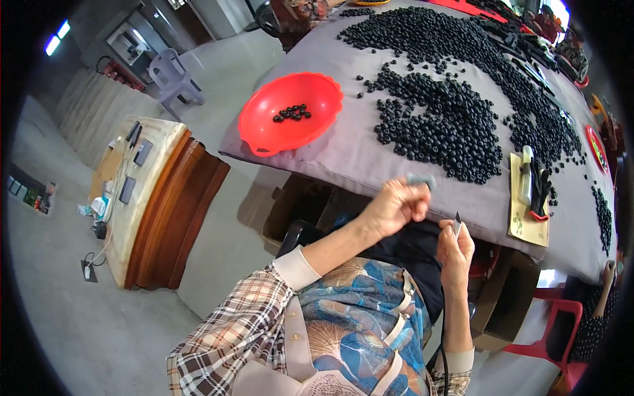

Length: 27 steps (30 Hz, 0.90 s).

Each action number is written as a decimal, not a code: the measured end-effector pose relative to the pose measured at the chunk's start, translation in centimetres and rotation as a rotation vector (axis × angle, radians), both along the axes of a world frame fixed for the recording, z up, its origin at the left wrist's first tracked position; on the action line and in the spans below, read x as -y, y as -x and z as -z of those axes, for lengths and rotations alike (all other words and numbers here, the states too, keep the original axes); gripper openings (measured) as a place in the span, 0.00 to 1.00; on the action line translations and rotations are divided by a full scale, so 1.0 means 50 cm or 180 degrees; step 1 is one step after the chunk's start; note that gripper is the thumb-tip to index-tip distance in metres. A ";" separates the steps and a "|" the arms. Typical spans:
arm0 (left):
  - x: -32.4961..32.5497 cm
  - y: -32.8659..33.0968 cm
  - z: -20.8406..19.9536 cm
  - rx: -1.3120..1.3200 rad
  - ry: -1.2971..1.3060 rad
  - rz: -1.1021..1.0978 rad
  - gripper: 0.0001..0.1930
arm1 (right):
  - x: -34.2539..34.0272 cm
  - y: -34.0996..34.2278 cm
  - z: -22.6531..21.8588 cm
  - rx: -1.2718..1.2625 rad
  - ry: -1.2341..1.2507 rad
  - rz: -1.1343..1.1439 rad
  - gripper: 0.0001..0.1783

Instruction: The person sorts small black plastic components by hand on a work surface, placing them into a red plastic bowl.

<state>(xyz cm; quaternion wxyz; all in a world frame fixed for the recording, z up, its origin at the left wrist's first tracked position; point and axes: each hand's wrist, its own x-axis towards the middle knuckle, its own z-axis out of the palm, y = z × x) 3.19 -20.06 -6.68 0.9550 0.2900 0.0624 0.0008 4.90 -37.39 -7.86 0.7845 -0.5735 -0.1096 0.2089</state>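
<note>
My left hand (394,206) is raised in front of the table edge, fingers closed around a small grey piece (421,179) that sticks out above the fingertips. My right hand (456,245) is just below and to the right, pinching a thin dark blade-like tool (457,218) that points up. The two hands are a short way apart. Behind them a grey cloth-covered table (343,155) carries a large spread of small black rings (442,119). A red plastic bowl (264,125) at the table's left end has several black rings (292,113) in it.
A tan card (522,221) with a white tool and black-and-red pieces lies at the table's front right. An open cardboard box (290,211) stands under the table. A wooden side table (142,198) with phones is on my left. Another person's hand (607,270) shows at right.
</note>
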 end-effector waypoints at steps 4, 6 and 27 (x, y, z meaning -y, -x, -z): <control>-0.143 -0.018 -0.021 0.0093 0.0660 -0.0802 0.04 | 0.004 -0.006 0.009 0.0012 0.0067 0.0046 0.07; -0.238 -0.020 -0.030 0.0495 0.0757 -0.0920 0.05 | 0.006 -0.008 0.007 -0.0033 0.0092 0.0017 0.07; 0.013 -0.200 0.056 0.0686 -0.5133 -0.1082 0.07 | 0.013 -0.019 0.008 -0.0061 0.0173 0.0034 0.08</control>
